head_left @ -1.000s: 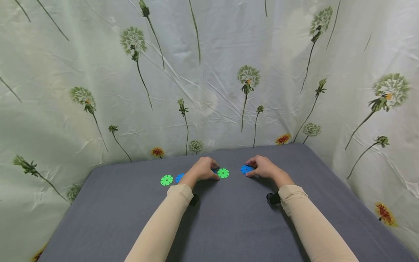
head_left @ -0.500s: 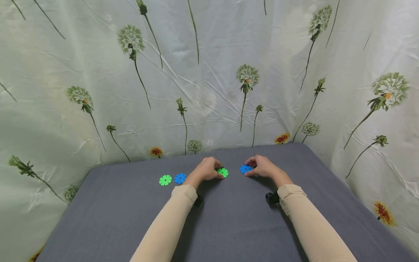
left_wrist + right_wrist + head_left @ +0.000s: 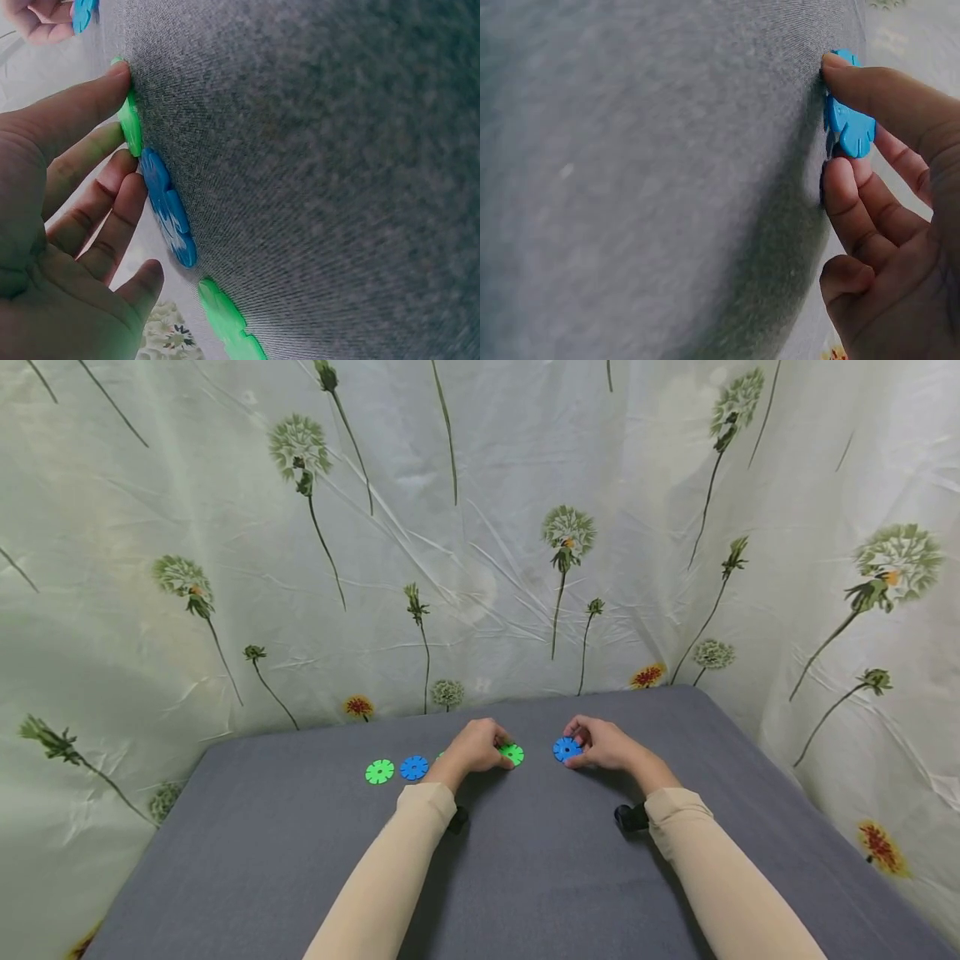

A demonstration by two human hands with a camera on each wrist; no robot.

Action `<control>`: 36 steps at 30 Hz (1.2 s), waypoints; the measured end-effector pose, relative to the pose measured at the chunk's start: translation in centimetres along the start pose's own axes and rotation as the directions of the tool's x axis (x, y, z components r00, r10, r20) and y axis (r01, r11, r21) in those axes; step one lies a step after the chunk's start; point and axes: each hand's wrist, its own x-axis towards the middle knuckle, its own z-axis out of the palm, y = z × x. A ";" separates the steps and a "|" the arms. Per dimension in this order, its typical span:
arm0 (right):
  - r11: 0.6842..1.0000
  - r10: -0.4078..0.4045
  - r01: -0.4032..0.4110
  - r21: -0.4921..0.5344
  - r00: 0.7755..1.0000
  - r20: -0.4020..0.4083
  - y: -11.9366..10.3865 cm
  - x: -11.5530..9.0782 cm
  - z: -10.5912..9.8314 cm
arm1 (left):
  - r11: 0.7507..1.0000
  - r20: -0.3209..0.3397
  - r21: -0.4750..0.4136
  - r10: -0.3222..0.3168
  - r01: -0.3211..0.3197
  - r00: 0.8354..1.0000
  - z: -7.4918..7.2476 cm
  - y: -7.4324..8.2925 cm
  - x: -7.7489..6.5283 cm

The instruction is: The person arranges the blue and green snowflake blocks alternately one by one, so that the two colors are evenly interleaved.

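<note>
Flat, round notched plastic discs lie in a row on the grey cloth. My left hand [image 3: 474,747] pinches a green disc [image 3: 513,754] between thumb and index finger, the disc lying on the cloth. In the left wrist view, a blue disc [image 3: 166,208] lies just beside that green one, close to my other fingers, with another green disc [image 3: 229,321] beyond it. To the right, my right hand [image 3: 609,745] holds a blue disc [image 3: 567,749] by its edges with thumb and fingers. It looks slightly tilted in the right wrist view. A gap separates the two held discs.
At the row's left end lie a green disc [image 3: 380,772] and a blue disc [image 3: 414,767]. My left wrist partly hides the middle of the row. The grey cloth-covered table [image 3: 525,877] ends at a flower-printed curtain [image 3: 495,568] behind.
My left hand has moved right, from the blue disc beside it onto the green disc. The blue disc in my right hand has turned and shifted very slightly.
</note>
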 end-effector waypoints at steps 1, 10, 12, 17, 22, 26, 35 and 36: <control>1.000 -0.009 0.009 0.004 1.000 0.006 0.1 -0.1 0.0 | 1.000 0.000 0.000 -0.002 0.002 1.000 0.0 0.0 0.0; 0.995 -0.066 0.063 0.074 0.997 0.044 1.1 -1.1 -0.3 | 1.000 0.004 -0.015 -0.020 0.020 1.000 -0.1 0.4 -0.2; 0.995 -0.066 0.061 0.081 0.996 0.053 1.3 -1.1 -0.3 | 1.000 0.003 -0.018 -0.018 0.018 1.000 -0.2 0.5 -0.3; 0.996 -0.063 0.058 0.074 0.996 0.068 1.2 -1.2 -0.4 | 1.000 -0.002 -0.022 -0.018 0.018 1.000 -0.3 0.4 -0.4; 0.996 -0.065 0.060 0.069 0.996 0.068 1.2 -1.2 -0.3 | 0.999 -0.007 -0.027 -0.020 0.020 1.000 -0.2 0.2 -0.4; 0.995 -0.075 0.071 0.070 0.995 0.062 1.1 -1.2 -0.2 | 0.999 -0.009 -0.033 -0.025 0.024 1.000 -0.1 0.1 -0.3; 0.996 -0.048 0.045 0.074 0.998 0.029 0.3 -0.3 0.3 | 1.000 -0.011 -0.015 -0.016 0.016 1.000 0.0 0.0 -0.3; 0.996 -0.047 0.045 0.072 0.999 0.027 0.2 -0.1 0.3 | 1.000 -0.009 -0.015 -0.018 0.018 1.000 0.0 0.0 -0.3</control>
